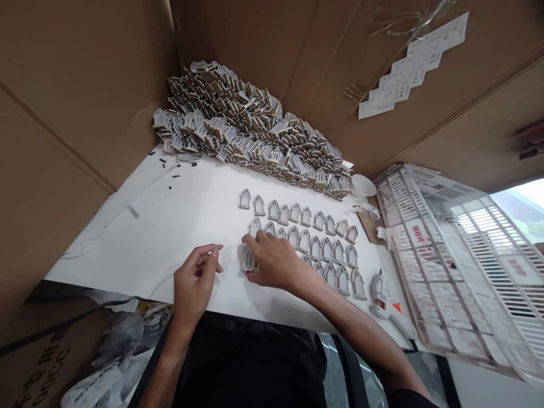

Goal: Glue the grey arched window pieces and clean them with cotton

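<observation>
My right hand (274, 258) reaches over the white table with its fingers closed around the edges of a small grey arched window piece (249, 260), which shows at its left side. Partly hidden beneath this hand are more arched pieces. Similar arched window pieces (304, 241) lie in rows on the table, beyond and to the right of the hand. To the left, my left hand (196, 277) hovers above the table with curled fingers and its thumb near the index finger. Nothing shows between those fingers.
A large heap of arched pieces (255, 130) lies at the back against a cardboard wall (255, 34). On the right are a glue gun (380, 292), a white plastic crate (433, 266) and a round white dish (362, 186). Black scraps (162, 162) dot the table (148, 238).
</observation>
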{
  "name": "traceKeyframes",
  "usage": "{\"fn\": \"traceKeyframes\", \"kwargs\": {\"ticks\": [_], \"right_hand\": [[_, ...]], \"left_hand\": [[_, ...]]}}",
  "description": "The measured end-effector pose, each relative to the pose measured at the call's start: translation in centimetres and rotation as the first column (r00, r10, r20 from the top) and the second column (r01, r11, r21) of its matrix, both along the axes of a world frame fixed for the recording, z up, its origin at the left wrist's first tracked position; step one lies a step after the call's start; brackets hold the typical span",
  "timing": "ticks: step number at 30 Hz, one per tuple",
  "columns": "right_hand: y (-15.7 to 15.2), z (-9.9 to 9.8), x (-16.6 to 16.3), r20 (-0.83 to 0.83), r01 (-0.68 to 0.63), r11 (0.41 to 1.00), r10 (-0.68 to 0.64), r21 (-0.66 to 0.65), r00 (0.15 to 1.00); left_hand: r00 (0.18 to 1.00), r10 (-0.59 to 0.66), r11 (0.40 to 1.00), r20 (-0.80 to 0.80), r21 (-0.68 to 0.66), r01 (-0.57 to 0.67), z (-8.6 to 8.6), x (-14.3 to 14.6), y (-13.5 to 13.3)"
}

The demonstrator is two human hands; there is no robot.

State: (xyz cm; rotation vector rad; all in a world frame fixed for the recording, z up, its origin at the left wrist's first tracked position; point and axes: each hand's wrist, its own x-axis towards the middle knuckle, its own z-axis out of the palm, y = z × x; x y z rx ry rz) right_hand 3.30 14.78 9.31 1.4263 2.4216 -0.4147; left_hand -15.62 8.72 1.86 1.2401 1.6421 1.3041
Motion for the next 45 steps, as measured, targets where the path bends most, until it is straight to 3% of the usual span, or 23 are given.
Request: {"fn": "traceKeyframes", "kwargs": {"ticks": [8, 15, 28, 32, 38, 45], "right_hand": [[0.5, 0.4, 0.3, 0.015, -0.042, 0.999, 0.042, 0.012, 0.999], [-0.1, 2.1, 3.5, 0.027, 0.108, 0.993, -0.109, 0.041, 0.994], [-0.5, 0.3, 3.0, -0.002, 0.069, 0.998, -0.069, 0.005, 0.998], [-0.4, 0.9, 3.3, 0.003, 0.037, 0.999, -0.037, 0.020, 0.999], [-1.9, 3.2, 5.7, 0.056, 0.181, 0.983, -0.183, 0.038, 0.982], [-2.9, 2.5, 6.6, 0.069, 0.189, 0.982, -0.189, 0.007, 0.980]], "left_hand": [[1.000, 0.002, 1.000, 0.008, 0.007, -0.002, -0.3, 0.0, 0.1], [1.000, 0.013, 1.000, 0.012, 0.001, -0.013, -0.1, 0.1, 0.1], [0.999, 0.041, 0.999, 0.012, -0.009, -0.041, 0.1, 0.3, 0.2], [0.999, 0.042, 0.999, 0.013, -0.005, -0.042, 0.2, 0.4, 0.2], [0.998, 0.055, 0.998, 0.036, -0.033, -0.054, 0.4, 0.4, 0.2], [0.997, 0.063, 0.998, 0.053, -0.029, -0.062, 0.3, 0.4, 0.3]]}}
